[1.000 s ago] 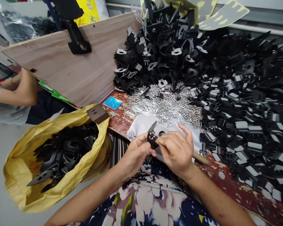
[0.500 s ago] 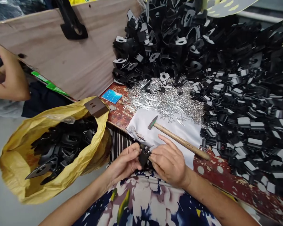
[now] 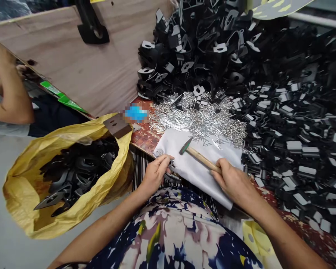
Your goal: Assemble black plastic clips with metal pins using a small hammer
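Observation:
My left hand (image 3: 156, 172) is closed on a small black metal part (image 3: 173, 176), which it holds at the near edge of a grey sheet (image 3: 168, 140). Part of that piece is hidden by my fingers. Toward the right, my right hand (image 3: 229, 179) grips the wooden handle of a hammer (image 3: 203, 158). The hammer's head points to the far left, over the grey sheet. Just beyond the sheet lies a heap of shiny metal pins (image 3: 196, 121).
A yellow sack (image 3: 16, 190) with black parts in it stands at the left, a brown block (image 3: 117, 126) on its rim. Black metal parts (image 3: 268, 67) pile up behind and to the right. A wooden board (image 3: 81, 71) rises at the back left; a person's arm (image 3: 12, 89) shows beyond it.
My right hand has left the black part, moved right and taken hold of the hammer's handle. The left hand still holds the part, now slightly higher in view.

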Tool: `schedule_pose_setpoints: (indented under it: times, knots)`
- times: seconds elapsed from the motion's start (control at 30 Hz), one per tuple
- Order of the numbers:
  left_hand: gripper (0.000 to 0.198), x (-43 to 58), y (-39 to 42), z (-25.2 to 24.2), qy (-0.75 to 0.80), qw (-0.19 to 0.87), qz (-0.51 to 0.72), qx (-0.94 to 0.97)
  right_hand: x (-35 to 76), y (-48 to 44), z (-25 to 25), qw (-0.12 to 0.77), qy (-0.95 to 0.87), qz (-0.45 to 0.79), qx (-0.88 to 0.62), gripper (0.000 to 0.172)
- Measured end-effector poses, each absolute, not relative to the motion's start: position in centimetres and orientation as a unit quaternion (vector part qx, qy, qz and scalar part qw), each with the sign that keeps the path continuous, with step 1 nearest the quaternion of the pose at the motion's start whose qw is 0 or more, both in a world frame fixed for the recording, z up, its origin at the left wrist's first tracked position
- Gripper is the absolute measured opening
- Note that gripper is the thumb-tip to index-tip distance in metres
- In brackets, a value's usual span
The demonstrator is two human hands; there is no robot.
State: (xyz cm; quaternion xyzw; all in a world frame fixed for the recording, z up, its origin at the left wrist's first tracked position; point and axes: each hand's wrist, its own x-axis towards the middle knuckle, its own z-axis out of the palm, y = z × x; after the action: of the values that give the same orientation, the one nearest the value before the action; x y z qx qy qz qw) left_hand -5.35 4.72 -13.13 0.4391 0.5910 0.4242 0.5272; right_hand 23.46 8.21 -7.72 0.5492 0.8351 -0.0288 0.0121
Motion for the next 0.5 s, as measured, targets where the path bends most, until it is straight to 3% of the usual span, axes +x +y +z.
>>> schedule_pose_setpoints:
  times: [0.23, 0.3, 0.43, 0.5]
  knots:
    - [0.043, -4.8, 5.2, -13.6, 0.623, 0.446, 0.422, 0.484, 23.4, 5.2, -6.0, -0.228, 0.878, -0.033, 0.419, 0.058]
    - [0.042, -4.8, 5.1, -13.6, 0.627, 0.434, 0.424, 0.489, 22.8, 5.0, -6.4, -0.236, 0.885, -0.023, 0.400, 0.062]
    - [0.041, -4.8, 5.2, -13.6, 0.627, 0.426, 0.424, 0.496, 22.0, 5.1, -7.4, -0.159, 0.906, -0.023, 0.392, 0.058]
    - [0.040, -4.8, 5.2, -13.5, 0.625, 0.430, 0.422, 0.497, 22.1, 5.1, -7.4, -0.196, 0.893, -0.024, 0.405, 0.061]
